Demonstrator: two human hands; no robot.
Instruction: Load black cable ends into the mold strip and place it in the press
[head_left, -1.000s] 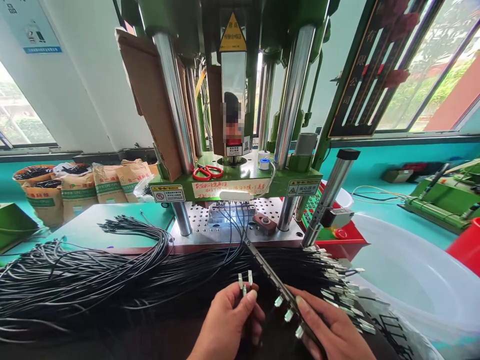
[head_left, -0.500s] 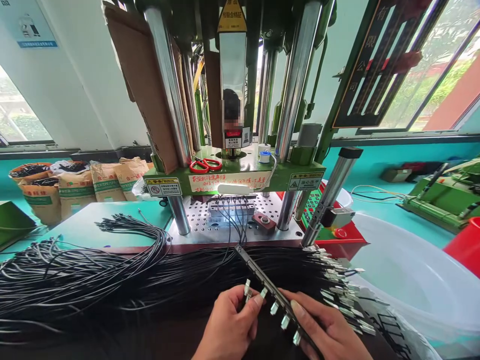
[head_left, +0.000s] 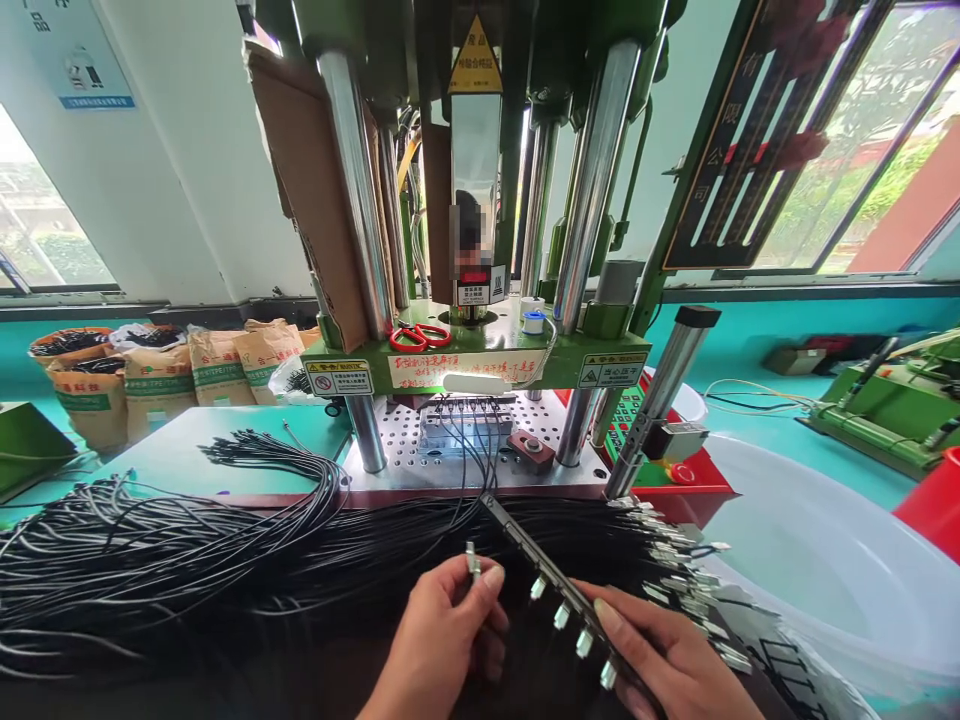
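Note:
My left hand [head_left: 454, 625] pinches a small silver metal plug connector [head_left: 472, 562] between thumb and forefinger, its end pointing up. Whether more connectors are inside the curled fingers, I cannot tell. My right hand [head_left: 664, 640] grips the lower end of a long dark metal bar [head_left: 521, 540], which slants up and to the left. Several silver connectors [head_left: 561, 615] stick out along its left edge. A gap separates my left hand from the bar. Beneath both hands, black cables [head_left: 360, 550] lie in a thick bundle, with silver plug ends [head_left: 697, 590] at the right.
Beyond the cables stands a green press [head_left: 559, 372] with steel columns and a lit mold [head_left: 465, 425] with cables in it. Red scissors [head_left: 420, 337] lie on its plate. A brown block [head_left: 530, 450] sits beside the mold. A white tub [head_left: 810, 540] is at the right.
My left hand has moved left, away from the bar, with the connector in its fingers. My right hand still grips the bar. The camera view has shifted slightly.

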